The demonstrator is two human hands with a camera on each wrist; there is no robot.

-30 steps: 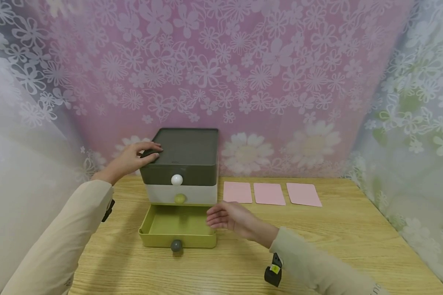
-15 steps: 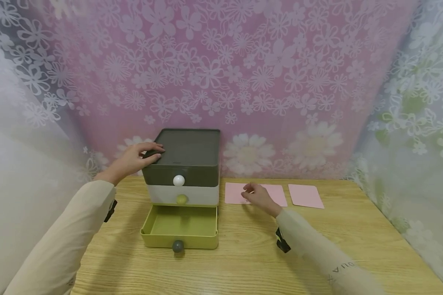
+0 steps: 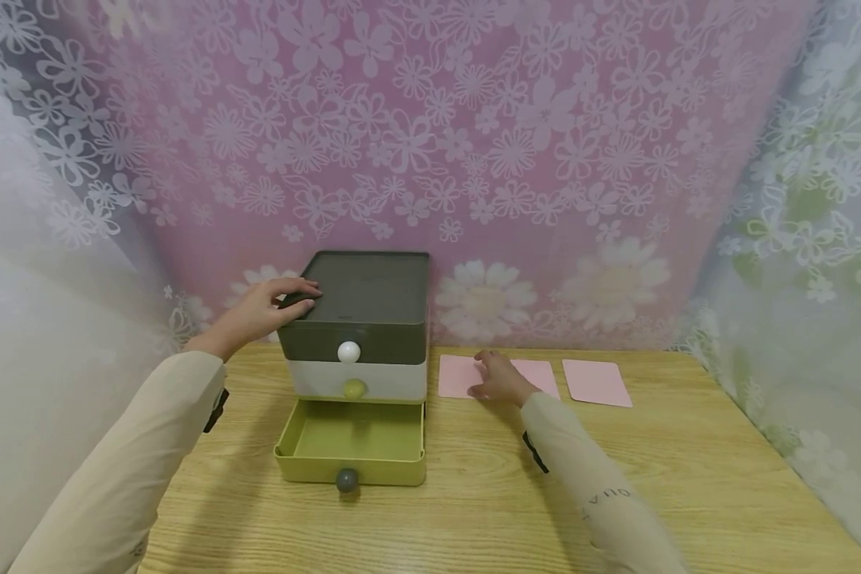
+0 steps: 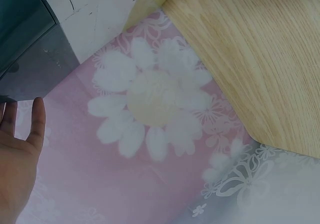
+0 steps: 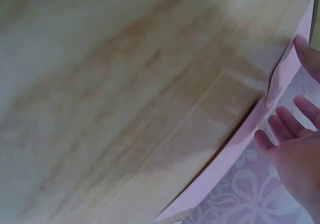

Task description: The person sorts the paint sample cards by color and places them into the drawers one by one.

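My left hand rests on the top left edge of a drawer box with dark grey, white and green tiers. In the left wrist view its extended fingers reach the dark casing. The bottom green drawer is pulled out and shows a bare floor; a grey knob is on its front. My right hand is over the left pink card, thumb and fingers spread apart, and partly covers the middle pink card. The right wrist view shows the thumb overlapping the left card.
A third pink card lies farther right on the wooden table. The upper drawers, with a white knob and a green knob, are closed. A pink floral curtain hangs behind, with pale sheets at both sides.
My right hand has moved from beside the green drawer, right and back, to the left pink card, its fingers now spread over it. The left hand has stayed on the box.
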